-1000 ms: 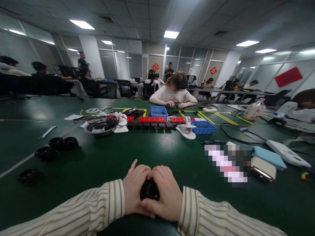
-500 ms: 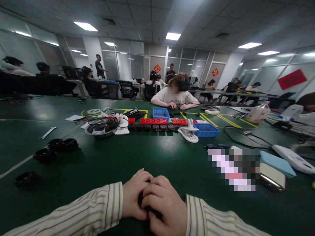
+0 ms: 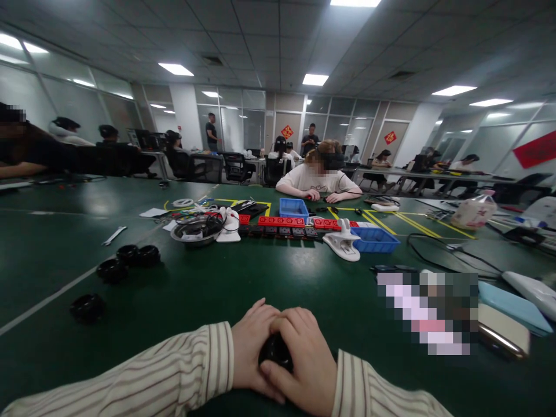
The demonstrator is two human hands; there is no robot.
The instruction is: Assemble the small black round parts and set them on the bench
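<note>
Both my hands close around a glossy black round part (image 3: 277, 351), low in the middle of the head view. My left hand (image 3: 249, 346) wraps its left side, with the thumb underneath near me. From the right, my right hand (image 3: 311, 362) curls its fingers over the far side, its thumb against the near side. Most of the part is hidden by the fingers; only its dark shiny middle shows. Over to the left on the green table (image 3: 191, 295) sit several black ring-shaped parts (image 3: 88, 307) that look similar.
Farther off are a metal bowl (image 3: 191, 234) of cables, a red-and-black strip (image 3: 282, 226), white clips (image 3: 343, 240) and blue bins (image 3: 374, 239). A wrench (image 3: 114, 235) lies left. At right are a gold-edged case (image 3: 504, 331) and light-blue box (image 3: 515, 307). A co-worker (image 3: 321, 176) sits opposite.
The view has turned slightly left and up. My right fingers have shifted up and over the black part, showing more of its dark middle between my hands.
</note>
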